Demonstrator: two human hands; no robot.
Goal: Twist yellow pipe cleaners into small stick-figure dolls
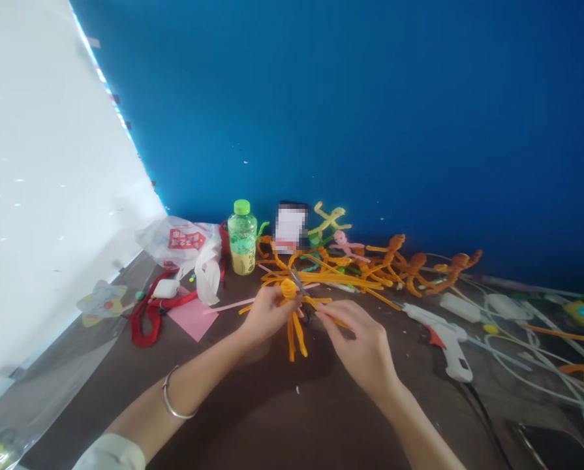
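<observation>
An orange pipe-cleaner figure (288, 289) with a coiled head and long dangling strands is pinched in my left hand (268, 314), above the dark table. My right hand (363, 339) is closed, thumb and forefinger together on the end of an orange strand (323, 302) at the figure's right side. Just beyond my fingers, scissors (295, 277) lie near a pile of loose orange pipe cleaners (353, 279). Part of the figure is hidden behind my left fingers.
Behind stand a green-capped bottle (243, 241) and a phone (290, 227). A plastic bag (179, 240) and pink paper (194, 320) lie left; a glue gun (443, 336), cables and twisted orange figures (416, 269) lie right. A blue panel (360, 111) rises behind.
</observation>
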